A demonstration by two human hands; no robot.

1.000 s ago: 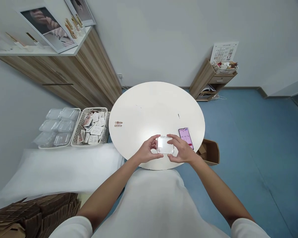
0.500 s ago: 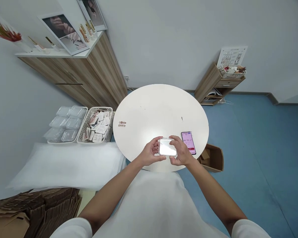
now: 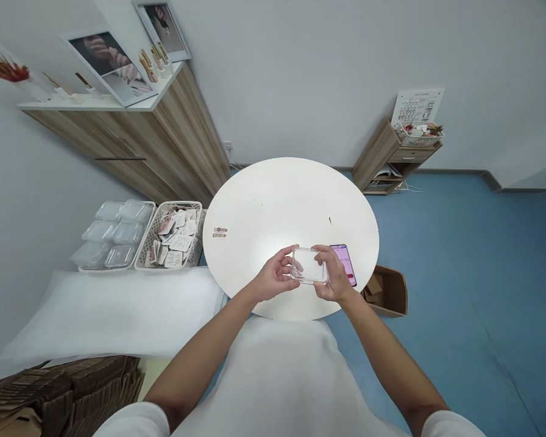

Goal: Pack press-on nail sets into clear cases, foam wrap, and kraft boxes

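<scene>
A clear plastic box point(image 3: 308, 264) is held between my two hands above the near part of the round white table point(image 3: 273, 200). My left hand point(image 3: 276, 274) grips its left side, thumb at the lower edge and fingers at the upper corner. On the opposite side, my right hand point(image 3: 333, 274) pinches it, with its fingers over the top edge and the thumb below. Whether the box contains anything cannot be made out. Just beyond my right hand lies a phone point(image 3: 346, 264) with a pink timer screen, partly covered by that hand.
Small round stickers point(image 3: 219, 232) lie at the table's left. Further left are a basket of cards point(image 3: 201, 233), a basket stacked with clear boxes point(image 3: 128, 232), white sheets point(image 3: 131, 312) and folded cardboard point(image 3: 86, 388). An open carton point(image 3: 394, 291) stands on the floor at right.
The box has tilted between my hands: its bright glare is gone and it now looks see-through. My right hand has shifted slightly right. The whole view has moved a little.
</scene>
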